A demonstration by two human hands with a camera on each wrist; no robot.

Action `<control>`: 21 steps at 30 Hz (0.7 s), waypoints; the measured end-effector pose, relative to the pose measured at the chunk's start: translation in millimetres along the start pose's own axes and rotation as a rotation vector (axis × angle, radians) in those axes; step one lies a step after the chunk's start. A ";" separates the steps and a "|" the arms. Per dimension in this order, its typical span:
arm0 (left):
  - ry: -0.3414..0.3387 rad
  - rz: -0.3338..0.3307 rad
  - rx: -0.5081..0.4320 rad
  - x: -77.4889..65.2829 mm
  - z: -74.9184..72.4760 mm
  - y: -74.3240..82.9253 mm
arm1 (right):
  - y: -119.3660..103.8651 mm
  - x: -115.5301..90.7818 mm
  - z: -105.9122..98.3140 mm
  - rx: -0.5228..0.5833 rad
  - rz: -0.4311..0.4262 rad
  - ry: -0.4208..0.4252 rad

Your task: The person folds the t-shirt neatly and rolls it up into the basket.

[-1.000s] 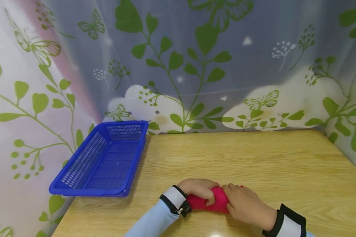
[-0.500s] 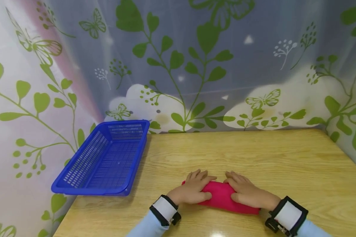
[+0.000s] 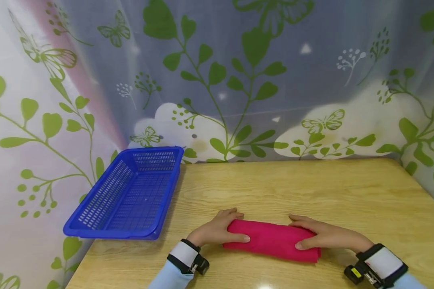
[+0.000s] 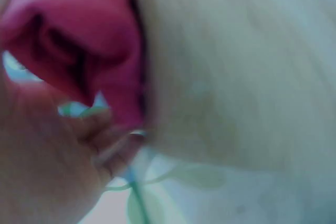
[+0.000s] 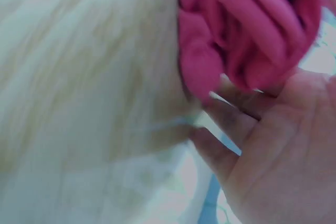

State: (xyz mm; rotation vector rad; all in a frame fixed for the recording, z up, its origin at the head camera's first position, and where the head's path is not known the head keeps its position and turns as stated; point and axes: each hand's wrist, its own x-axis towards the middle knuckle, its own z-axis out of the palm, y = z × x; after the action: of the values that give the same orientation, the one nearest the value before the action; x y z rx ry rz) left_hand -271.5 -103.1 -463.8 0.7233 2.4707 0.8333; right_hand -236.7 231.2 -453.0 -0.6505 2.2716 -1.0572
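Observation:
A bright pink cloth (image 3: 269, 240), rolled into a thick bundle, lies crosswise on the wooden table near its front. My left hand (image 3: 222, 228) holds the roll's left end, thumb in front and fingers behind. At the right end, my right hand (image 3: 327, 235) does the same, its thumb lying on the near side. In the left wrist view the open end of the rolled cloth (image 4: 79, 40) shows folded layers beside the palm. Spiralled layers of the cloth (image 5: 257, 30) face the right wrist camera too. Parts of the fingers are hidden behind the roll.
A blue plastic basket (image 3: 155, 233) with slotted sides stands at the table's left, with nothing in it. The wooden table (image 3: 293, 188) reaches back to a curtain (image 3: 209, 48) printed with leaves and butterflies. Similar fabric hangs at both sides.
The hands have moved apart, from the middle of the pink roll out to its two ends. The roll looks straighter and more of its top shows. The basket has stayed put.

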 end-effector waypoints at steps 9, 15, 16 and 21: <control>0.162 -0.144 -0.101 -12.7 -6.6 1.5 | 8.2 -11.3 -3.8 0.076 -0.125 0.102; 0.186 -0.135 -0.151 -13.6 1.2 3.0 | 3.6 -6.4 5.6 0.047 -0.136 0.152; 0.193 -0.122 -0.156 -14.3 1.7 3.9 | 2.5 -6.4 6.6 0.031 -0.153 0.159; 0.252 -0.032 -0.195 -21.2 2.5 7.3 | -0.8 -6.5 12.1 0.042 -0.192 0.182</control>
State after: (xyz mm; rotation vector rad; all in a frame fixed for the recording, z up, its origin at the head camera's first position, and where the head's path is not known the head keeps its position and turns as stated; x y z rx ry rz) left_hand -251.3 -109.7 -456.0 0.5361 2.5602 1.1980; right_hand -223.9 228.3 -457.2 -0.7962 2.3695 -1.2987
